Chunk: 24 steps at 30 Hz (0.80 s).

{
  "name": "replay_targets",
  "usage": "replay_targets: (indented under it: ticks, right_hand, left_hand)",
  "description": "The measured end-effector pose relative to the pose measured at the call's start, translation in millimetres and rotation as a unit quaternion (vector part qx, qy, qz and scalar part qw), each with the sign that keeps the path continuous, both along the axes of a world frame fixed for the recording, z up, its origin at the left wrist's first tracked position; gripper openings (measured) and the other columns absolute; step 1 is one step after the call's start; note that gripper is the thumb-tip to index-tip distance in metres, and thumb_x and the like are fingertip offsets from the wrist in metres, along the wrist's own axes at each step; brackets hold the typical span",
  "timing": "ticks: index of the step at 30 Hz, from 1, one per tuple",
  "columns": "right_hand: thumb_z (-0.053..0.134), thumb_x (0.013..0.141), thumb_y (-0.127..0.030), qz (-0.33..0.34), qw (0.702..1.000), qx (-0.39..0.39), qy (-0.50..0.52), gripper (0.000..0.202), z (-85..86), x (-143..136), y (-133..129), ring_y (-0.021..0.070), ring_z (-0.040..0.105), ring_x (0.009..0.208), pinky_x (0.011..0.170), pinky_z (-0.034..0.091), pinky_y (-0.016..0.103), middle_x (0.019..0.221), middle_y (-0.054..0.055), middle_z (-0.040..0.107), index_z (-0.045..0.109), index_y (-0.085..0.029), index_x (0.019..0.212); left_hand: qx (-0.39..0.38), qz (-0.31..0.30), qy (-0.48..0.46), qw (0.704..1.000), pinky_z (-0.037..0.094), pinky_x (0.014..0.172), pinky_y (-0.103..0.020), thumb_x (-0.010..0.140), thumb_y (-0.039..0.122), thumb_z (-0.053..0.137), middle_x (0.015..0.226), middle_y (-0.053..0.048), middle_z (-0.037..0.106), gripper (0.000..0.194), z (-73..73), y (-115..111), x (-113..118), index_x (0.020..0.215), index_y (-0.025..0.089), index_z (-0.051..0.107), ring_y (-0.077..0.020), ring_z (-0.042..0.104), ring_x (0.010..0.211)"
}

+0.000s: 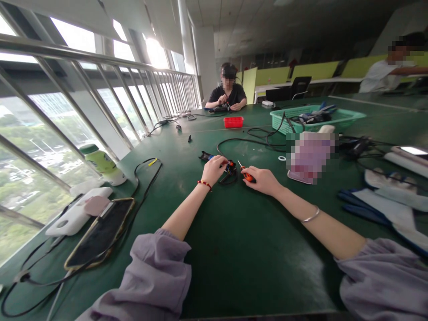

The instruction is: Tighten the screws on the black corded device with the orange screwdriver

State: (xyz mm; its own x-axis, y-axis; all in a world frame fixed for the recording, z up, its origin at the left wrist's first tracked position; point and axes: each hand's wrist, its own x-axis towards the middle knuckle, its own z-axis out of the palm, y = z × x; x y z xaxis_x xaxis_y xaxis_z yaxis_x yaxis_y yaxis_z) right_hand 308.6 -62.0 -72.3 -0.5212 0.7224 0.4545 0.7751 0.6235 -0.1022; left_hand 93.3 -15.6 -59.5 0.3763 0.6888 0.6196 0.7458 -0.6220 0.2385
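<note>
My right hand (262, 180) is wrapped round the orange and black handle of a small screwdriver (249, 177), its thin shaft pointing up and left. Just left of its tip lies a dark device with wires and small red and blue parts (230, 168). My left hand (214, 169) is closed at the device's left side, its fingertips pressed on it; part of the device is hidden behind them. A black and blue piece (206, 156) sticks out beyond the left hand. From the device, a black cable (234, 139) seems to run back and right.
A red tray (233, 122) and a green basket (347, 115) of tools stand farther back. Gloves (384, 200) and a pinkish pouch (309, 156) lie right; a phone (100, 234), power bank (78, 211) and bottle (103, 165) left. A person (230, 93) works opposite.
</note>
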Motion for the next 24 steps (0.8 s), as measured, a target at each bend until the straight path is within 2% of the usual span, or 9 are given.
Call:
replay_targets:
  ticks: [7, 17, 24]
  right_hand:
    - [0.049, 0.083, -0.034, -0.002, 1.0, 0.006, -0.002, 0.029, -2.7, 0.1, 2.6, 0.0173, 0.062, 0.073, 0.06, 0.04, 0.025, 0.099, 0.005, 0.064, 0.057, -0.021, 0.106]
    - [0.051, 0.081, -0.033, 0.021, 0.999, 0.029, -0.006, 0.027, -1.7, -3.1, 2.7, 0.0156, 0.06, 0.065, 0.058, 0.039, 0.025, 0.091, 0.004, 0.064, 0.06, -0.02, 0.103]
    - [0.048, 0.084, -0.027, 0.005, 0.996, 0.064, 0.069, 0.026, 2.9, -10.8, -5.5, 0.0159, 0.059, 0.067, 0.06, 0.043, 0.025, 0.087, 0.004, 0.061, 0.057, -0.018, 0.106]
  left_hand:
    - [0.002, 0.003, 0.001, 1.0, 0.046, 0.077, -0.025, 0.081, 0.012, 0.051, 0.087, -0.003, 0.065, 0.013, -7.2, 2.5, -2.9, 0.083, 0.019, 0.063, -0.0148, 0.058, 0.084]
    - [0.006, -0.005, -0.012, 1.0, 0.046, 0.075, -0.024, 0.081, 0.013, 0.053, 0.084, -0.001, 0.064, 0.011, -9.2, 2.2, -5.8, 0.08, 0.019, 0.062, -0.0135, 0.058, 0.082]
    - [0.003, -0.015, -0.022, 1.0, 0.047, 0.076, -0.023, 0.079, 0.013, 0.055, 0.085, 0.0, 0.063, 0.011, -12.5, 2.1, -4.9, 0.08, 0.019, 0.063, -0.0128, 0.059, 0.084]
